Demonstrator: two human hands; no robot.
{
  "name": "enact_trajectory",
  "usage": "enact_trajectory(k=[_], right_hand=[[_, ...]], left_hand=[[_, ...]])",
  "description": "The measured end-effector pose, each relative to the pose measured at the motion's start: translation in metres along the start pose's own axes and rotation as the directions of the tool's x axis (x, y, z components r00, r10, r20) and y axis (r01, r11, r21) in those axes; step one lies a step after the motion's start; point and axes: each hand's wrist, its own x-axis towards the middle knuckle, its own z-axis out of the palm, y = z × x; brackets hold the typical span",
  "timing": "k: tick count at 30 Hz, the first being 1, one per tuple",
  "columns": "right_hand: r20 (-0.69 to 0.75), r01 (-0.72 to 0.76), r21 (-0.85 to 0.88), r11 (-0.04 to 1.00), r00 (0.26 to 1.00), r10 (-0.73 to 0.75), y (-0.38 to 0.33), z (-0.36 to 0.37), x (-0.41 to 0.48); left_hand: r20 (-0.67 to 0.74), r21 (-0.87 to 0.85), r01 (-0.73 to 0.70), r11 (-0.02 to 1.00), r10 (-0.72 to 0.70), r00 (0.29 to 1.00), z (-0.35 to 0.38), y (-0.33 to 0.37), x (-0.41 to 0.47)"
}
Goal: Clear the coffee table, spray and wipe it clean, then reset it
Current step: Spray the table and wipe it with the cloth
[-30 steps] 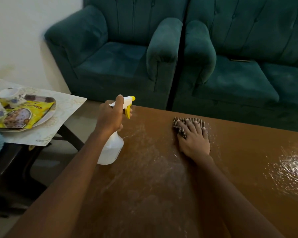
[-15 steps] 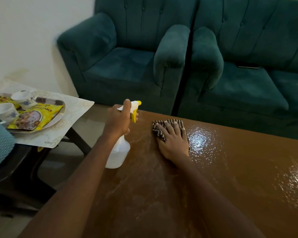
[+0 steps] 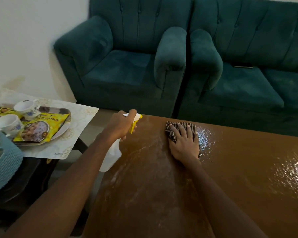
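The brown coffee table (image 3: pixel 239 169) fills the lower right, wet and streaked with spray. My left hand (image 3: pixel 121 125) grips a white spray bottle (image 3: pixel 112 157) with a yellow trigger, held over the table's far left corner. My right hand (image 3: pixel 183 142) lies flat with straight fingers on a striped brown cloth (image 3: pixel 172 133), pressing it to the tabletop near the far edge.
A side table at left has a patterned mat (image 3: pixel 72 133) with a tray (image 3: pixel 41 141) holding two white cups (image 3: pixel 27 107) and yellow snack packets (image 3: pixel 40 127). A light blue basket (image 3: pixel 2 165) sits at the left edge. A green armchair (image 3: pixel 120 66) and sofa (image 3: pixel 248 74) stand behind.
My right hand slid the cloth leftward across the table and then slightly back right, leaving a wet shiny patch beside it. The left hand kept hold of the spray bottle.
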Motion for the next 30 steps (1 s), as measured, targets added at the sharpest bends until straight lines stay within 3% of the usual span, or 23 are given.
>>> enact_trajectory(k=[8,13,18,22,27,30], right_hand=[[-0.014,-0.106,-0.024,0.994,0.994,0.105,-0.012,0.004,0.015],[-0.023,-0.109,-0.005,0.994,0.994,0.108,-0.056,0.007,0.048],[0.006,0.091,0.011,0.996,0.996,-0.091,-0.132,0.022,0.080],[0.043,0.363,-0.051,0.930,0.932,-0.361,-0.177,0.034,0.077],[0.078,0.557,-0.017,0.830,0.829,-0.554,-0.150,0.034,0.027],[0.091,0.543,-0.017,0.840,0.837,-0.539,-0.110,0.028,0.009]], left_hand=[[-0.011,0.106,0.063,0.992,-0.062,0.998,-0.020,-0.030,0.012],[-0.109,-0.001,0.088,0.996,-0.087,0.990,-0.032,-0.051,0.012],[-0.198,-0.159,0.064,0.985,-0.095,0.976,-0.046,-0.080,0.007],[-0.241,-0.254,0.079,0.964,-0.142,0.960,-0.062,-0.092,0.000],[-0.228,-0.283,0.082,0.956,-0.150,0.962,-0.067,-0.093,-0.015],[-0.226,-0.288,0.071,0.955,-0.139,0.964,-0.068,-0.089,-0.019]])
